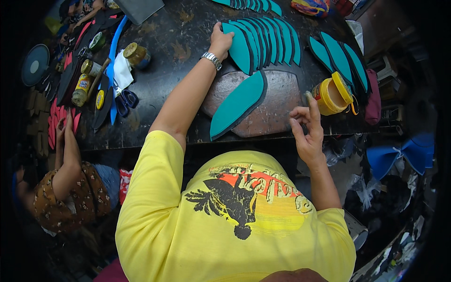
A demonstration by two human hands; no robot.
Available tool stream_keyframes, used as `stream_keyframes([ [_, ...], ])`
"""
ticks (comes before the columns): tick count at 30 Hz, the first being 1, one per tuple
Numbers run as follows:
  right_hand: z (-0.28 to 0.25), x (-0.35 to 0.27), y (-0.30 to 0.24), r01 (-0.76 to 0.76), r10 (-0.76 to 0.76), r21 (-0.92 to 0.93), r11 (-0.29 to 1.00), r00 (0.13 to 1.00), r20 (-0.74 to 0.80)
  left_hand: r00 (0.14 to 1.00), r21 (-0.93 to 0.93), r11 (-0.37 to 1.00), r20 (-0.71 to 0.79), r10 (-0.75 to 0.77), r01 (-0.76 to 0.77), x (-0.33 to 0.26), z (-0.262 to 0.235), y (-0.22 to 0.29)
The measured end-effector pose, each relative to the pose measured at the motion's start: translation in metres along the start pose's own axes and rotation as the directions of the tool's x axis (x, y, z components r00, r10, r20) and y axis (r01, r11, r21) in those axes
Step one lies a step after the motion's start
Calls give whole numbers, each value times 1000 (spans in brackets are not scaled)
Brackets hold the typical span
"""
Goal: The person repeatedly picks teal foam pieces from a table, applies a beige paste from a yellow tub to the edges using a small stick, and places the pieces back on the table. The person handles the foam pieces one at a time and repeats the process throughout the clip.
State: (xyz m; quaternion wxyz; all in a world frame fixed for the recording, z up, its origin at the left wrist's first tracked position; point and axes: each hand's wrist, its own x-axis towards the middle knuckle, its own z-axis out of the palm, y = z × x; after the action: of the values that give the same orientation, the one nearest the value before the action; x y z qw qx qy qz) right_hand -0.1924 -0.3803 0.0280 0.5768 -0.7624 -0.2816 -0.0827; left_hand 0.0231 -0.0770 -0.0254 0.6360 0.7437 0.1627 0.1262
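Dark, scuffed table (pixel 181 54) here, stained in patches, and it's busy! Front and centre sits a brown slab (pixel 277 110), flat and worn. Just beyond it, a fan of teal pieces (pixel 260 42), overlapping in a tidy row! Over on the right, an open yellow jar (pixel 320 99) stands near a smaller teal group (pixel 336 58). Swing left: a lidded jar (pixel 137 56) beside a crumpled white sheet (pixel 123 70), blue-handled scissors (pixel 126 102) just below, and a long blue strip (pixel 114 61) curving past them all!
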Motion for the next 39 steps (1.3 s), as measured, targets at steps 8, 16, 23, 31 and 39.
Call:
stream_keyframes([
  [8,11,54,15,3,-13,-240,971,999,-41,974,622,767,-30,225,-159,-29,-2,23],
  [16,26,135,69,-23,47,-387,922,997,54,892,629,656,422,163,-418,-97,-31,28],
  [23,50,161,83,-50,169,-617,785,976,136,885,649,608,398,243,-458,-93,-27,26],
  [31,60,161,86,-90,195,-668,738,977,84,862,615,610,418,285,-500,-78,-24,14],
  [39,74,167,84,-170,216,-718,675,976,-28,854,615,603,450,262,-509,-51,-20,17],
])
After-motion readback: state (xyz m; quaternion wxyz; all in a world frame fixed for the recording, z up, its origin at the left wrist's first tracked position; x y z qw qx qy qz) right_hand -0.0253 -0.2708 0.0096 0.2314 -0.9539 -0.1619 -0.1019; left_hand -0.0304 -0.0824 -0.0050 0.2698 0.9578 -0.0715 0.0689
